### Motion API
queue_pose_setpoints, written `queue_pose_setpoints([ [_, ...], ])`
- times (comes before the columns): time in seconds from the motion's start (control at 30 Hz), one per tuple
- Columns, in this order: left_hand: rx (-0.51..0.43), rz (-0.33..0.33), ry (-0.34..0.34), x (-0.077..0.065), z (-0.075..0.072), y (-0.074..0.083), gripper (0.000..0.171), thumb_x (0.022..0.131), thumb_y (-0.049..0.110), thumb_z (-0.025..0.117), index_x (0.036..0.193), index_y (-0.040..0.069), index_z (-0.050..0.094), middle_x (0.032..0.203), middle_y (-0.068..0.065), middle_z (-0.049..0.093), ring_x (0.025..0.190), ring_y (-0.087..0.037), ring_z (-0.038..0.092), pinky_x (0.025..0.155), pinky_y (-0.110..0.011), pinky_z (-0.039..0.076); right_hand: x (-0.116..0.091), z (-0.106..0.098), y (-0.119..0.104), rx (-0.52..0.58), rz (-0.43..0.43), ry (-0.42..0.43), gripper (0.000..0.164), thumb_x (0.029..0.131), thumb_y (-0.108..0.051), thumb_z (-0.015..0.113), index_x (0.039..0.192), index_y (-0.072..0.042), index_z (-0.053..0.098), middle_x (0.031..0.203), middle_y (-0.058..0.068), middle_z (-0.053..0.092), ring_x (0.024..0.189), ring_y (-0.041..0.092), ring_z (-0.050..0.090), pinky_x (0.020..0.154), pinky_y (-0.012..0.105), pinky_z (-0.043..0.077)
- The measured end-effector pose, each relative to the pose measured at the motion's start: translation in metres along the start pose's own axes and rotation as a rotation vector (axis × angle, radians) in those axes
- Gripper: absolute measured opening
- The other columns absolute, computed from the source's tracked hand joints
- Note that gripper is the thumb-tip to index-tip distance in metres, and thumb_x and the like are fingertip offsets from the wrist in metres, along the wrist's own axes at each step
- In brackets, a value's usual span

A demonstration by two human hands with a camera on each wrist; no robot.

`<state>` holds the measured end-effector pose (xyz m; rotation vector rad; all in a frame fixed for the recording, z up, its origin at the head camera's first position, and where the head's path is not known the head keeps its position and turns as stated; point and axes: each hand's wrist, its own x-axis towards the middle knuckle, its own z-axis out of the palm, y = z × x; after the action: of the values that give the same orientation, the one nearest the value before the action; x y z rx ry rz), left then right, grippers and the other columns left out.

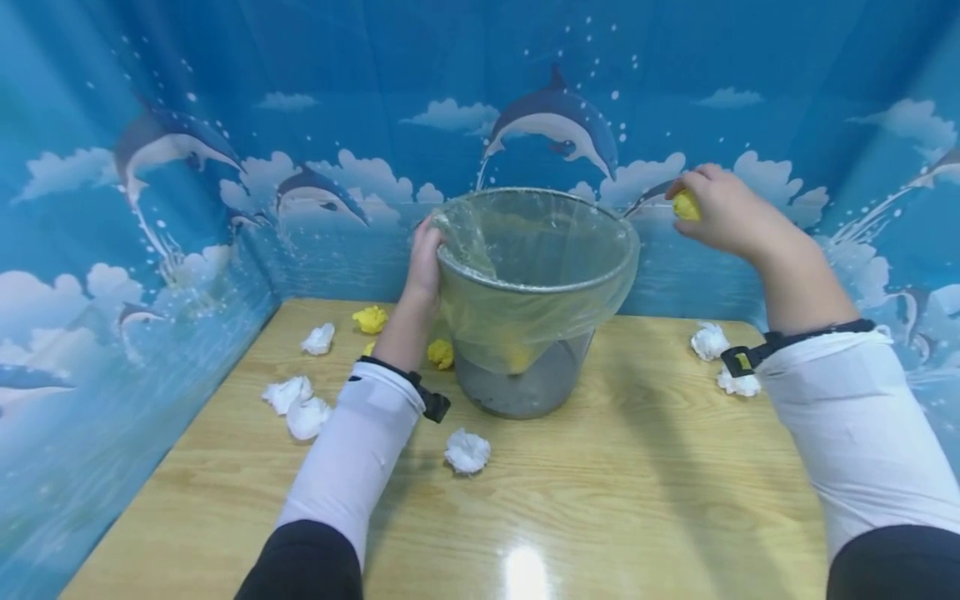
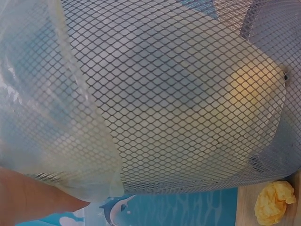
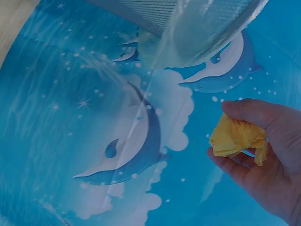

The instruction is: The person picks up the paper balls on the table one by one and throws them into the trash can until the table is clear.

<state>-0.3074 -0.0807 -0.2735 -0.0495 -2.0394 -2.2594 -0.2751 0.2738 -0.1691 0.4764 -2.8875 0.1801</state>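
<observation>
A grey mesh wastebasket (image 1: 498, 392), lined with a translucent bag (image 1: 540, 312) folded over its rim, is at the middle of the table. My left hand (image 1: 426, 258) grips the rim at its left side; in the left wrist view only part of that hand (image 2: 37, 197) shows, against the liner. Up to the right of the basket, my right hand (image 1: 723, 208) pinches a yellow crumpled paper ball (image 1: 686, 205) between thumb and fingers. The right wrist view shows this yellow ball (image 3: 235, 136) plainly. Something yellow (image 2: 249, 87) shows through the mesh low inside the basket.
White crumpled paper balls lie on the wooden table (image 1: 570, 500): one (image 1: 467, 452) in front of the basket, several (image 1: 288, 393) at left, two (image 1: 708, 341) by the right forearm. Yellow balls (image 1: 441, 353) lie left of the basket. A dolphin-print curtain (image 1: 360, 100) encloses the back and sides.
</observation>
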Motion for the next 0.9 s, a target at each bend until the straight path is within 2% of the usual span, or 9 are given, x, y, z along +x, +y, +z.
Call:
queue_pose_setpoints([
  [0.17,-0.003,-0.001,-0.003,0.001,0.002,0.0,0.065,0.092,0.019,0.035,0.155,0.024,0.022,0.162,0.003,0.012,0.15,-0.019,0.009,0.101,-0.037,0.029,0.004,-0.004,-0.009,0.021,-0.021,0.035,0.04,0.093,-0.006,0.056,0.13,0.006,0.048,0.127,0.032,0.042,0.109,0.046,0.043,0.082,0.056,0.048],
  [0.47,-0.008,0.0,0.012,0.002,0.0,-0.002,0.065,0.091,0.019,0.037,0.155,0.024,0.023,0.162,0.004,0.014,0.149,-0.019,0.012,0.108,-0.039,0.028,0.016,-0.006,-0.037,0.037,-0.039,-0.01,0.042,0.095,-0.01,0.056,0.134,0.001,0.047,0.134,0.03,0.039,0.118,0.046,0.039,0.091,0.058,0.045],
  [0.9,0.002,-0.021,0.007,0.001,0.001,0.001,0.065,0.093,0.02,0.036,0.155,0.026,0.02,0.163,0.006,0.011,0.15,-0.017,0.008,0.102,-0.038,0.028,0.035,-0.004,-0.081,0.047,-0.174,-0.038,0.039,0.096,-0.01,0.054,0.134,0.0,0.048,0.134,0.027,0.041,0.119,0.042,0.041,0.093,0.053,0.045],
])
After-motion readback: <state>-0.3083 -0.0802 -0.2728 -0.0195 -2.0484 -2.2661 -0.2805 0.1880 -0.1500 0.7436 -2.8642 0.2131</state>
